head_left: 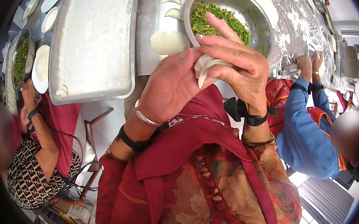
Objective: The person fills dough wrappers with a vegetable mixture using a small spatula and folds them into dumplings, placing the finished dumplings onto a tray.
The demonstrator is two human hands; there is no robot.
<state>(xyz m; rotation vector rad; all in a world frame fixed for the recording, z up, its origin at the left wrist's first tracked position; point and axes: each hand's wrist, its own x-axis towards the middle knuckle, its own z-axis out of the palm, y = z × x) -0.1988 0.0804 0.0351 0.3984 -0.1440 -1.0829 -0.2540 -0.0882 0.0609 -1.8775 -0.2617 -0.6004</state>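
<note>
A pale, folded dumpling (208, 64) is held between my two hands, in front of the metal bowl. My left hand (164, 81) cups it from the left with the palm turned up; its fingertips are partly covered by the other hand. Pinching the dough edge from the right is my right hand (243, 60), its thumb and index finger on the dumpling while other fingers stretch upward. Beyond them stands the steel bowl (267, 42) with chopped green filling (212, 19). A flat round dough wrapper (170, 42) lies left of the bowl.
Several shaped dumplings (174, 13) lie beside the bowl. A large floured metal tray (94, 43) with one dumpling (62, 91) sits at left. Co-workers sit on both sides, one in a blue sleeve (303, 131) at the floured table (294, 18). Another filling bowl (31, 54) stands far left.
</note>
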